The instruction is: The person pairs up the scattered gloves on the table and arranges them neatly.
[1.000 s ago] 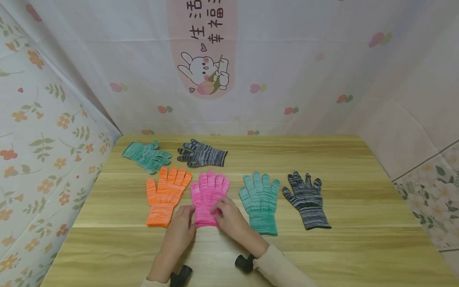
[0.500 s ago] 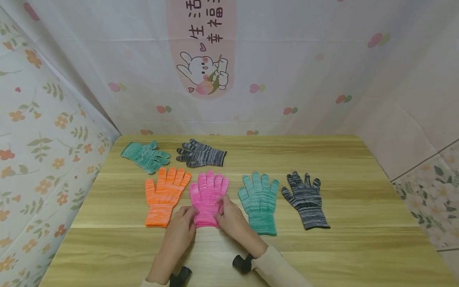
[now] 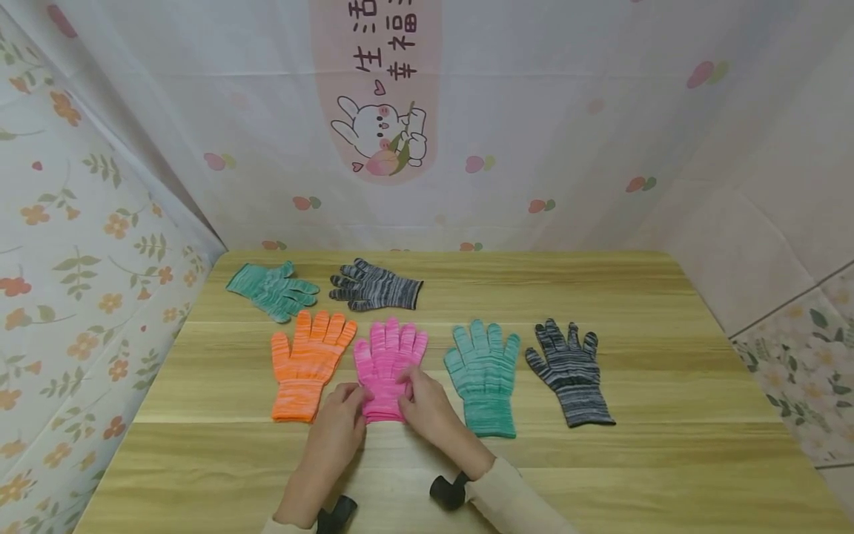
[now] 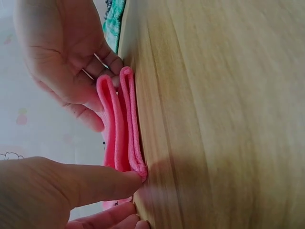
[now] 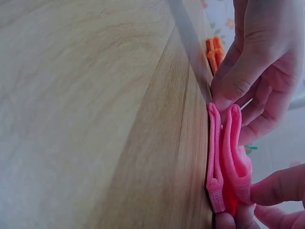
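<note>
Two pink knit gloves (image 3: 389, 363) lie stacked in the middle of the table, fingers pointing away, so from the head view they look like one. In both wrist views their two separate cuffs show, one above the other, with a gap between. My left hand (image 3: 338, 423) pinches the left edge of the cuffs, its thumb (image 4: 109, 183) at the corner of the lower one. At the right edge, my right hand (image 3: 430, 408) holds the upper cuff between thumb (image 5: 279, 187) and fingers. The undersides of both hands' fingers are partly hidden.
An orange glove (image 3: 310, 363) lies just left of the pink pair. To the right are a green glove (image 3: 483, 378) and a black-grey glove (image 3: 572, 371). Farther back lie another green glove (image 3: 273, 289) and another black-grey glove (image 3: 376, 285). A patterned curtain (image 3: 534, 133) hangs behind the table.
The right hand's fingers have shifted slightly from over the pink cuff to its right edge. The left hand stays at the left edge. The other gloves have not moved.
</note>
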Motion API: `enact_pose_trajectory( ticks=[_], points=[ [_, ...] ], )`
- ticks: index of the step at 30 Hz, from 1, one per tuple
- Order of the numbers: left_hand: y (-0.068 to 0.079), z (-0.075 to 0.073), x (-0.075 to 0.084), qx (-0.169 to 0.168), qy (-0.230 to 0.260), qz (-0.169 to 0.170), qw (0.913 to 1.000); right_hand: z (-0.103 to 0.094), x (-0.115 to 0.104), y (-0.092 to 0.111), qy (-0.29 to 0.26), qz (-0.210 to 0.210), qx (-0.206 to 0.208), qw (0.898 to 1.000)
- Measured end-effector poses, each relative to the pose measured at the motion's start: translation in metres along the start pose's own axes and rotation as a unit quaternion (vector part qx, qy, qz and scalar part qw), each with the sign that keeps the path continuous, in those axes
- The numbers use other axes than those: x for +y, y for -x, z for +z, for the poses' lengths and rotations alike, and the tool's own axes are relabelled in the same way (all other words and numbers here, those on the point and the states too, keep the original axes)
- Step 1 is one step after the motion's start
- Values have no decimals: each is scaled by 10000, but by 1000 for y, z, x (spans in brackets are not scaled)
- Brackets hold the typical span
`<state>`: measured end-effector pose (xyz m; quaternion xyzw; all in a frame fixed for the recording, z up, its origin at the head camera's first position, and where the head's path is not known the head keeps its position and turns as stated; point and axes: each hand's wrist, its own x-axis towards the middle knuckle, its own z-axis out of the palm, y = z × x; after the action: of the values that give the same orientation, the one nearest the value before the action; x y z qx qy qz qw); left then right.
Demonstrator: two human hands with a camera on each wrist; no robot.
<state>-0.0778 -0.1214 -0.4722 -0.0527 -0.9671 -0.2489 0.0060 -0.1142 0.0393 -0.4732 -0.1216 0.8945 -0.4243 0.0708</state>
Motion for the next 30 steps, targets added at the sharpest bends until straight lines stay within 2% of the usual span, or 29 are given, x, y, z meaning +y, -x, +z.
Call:
enact_pose_trajectory(
  ticks=[9, 22, 26, 30],
  points=[
    [1, -1, 2, -44, -61, -24, 10000, 1, 4, -1, 5, 29, -125, 9999],
    [1, 1, 1, 23, -27, 19, 10000, 0, 5, -1, 300, -37, -169, 9994],
    [-1, -3, 1, -192, 200, -47, 9996, 0, 5, -1, 426, 20, -285, 9987],
    [-6, -9, 3, -430, 505, -265, 9974, 0, 6, -3, 382, 143, -451, 9982]
  ],
)
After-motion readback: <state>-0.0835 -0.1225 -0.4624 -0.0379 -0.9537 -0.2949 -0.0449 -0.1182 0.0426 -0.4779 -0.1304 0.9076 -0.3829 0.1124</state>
